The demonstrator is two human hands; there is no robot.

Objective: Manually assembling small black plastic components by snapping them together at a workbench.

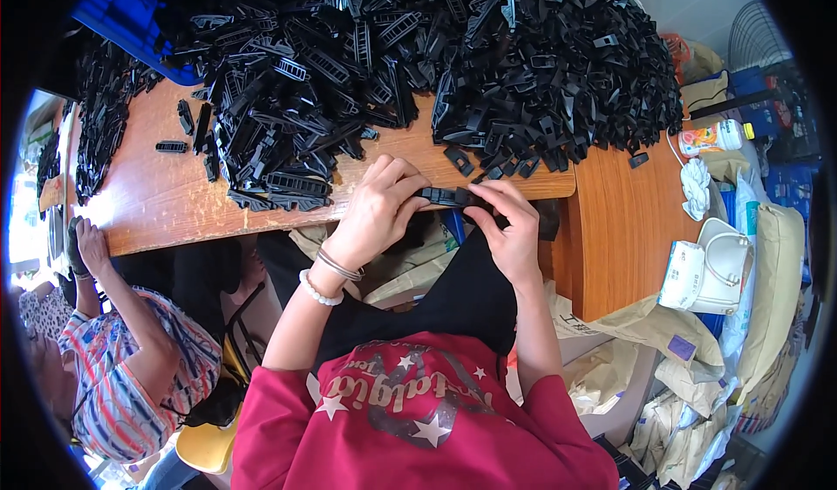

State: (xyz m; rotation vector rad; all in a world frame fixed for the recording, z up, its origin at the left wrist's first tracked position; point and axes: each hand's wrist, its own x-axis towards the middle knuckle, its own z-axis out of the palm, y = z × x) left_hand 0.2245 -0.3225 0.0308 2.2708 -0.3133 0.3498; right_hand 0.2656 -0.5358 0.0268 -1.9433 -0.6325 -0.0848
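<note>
Both hands meet at table (174,202) edge, over lap. Black clip (446,196) held between them, long axis running left-right. Left hand (377,209) grips its left end, fingers curled over top; right hand (510,228) pinches right end. Equal reach, neither nearer. Clip pile (436,54) just beyond, further up table. Neighbour's sleeve (131,377) at left.

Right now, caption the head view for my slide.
Both hands, left hand and right hand, pinch one black plastic clip at the wooden table edge below a clip pile.
</note>
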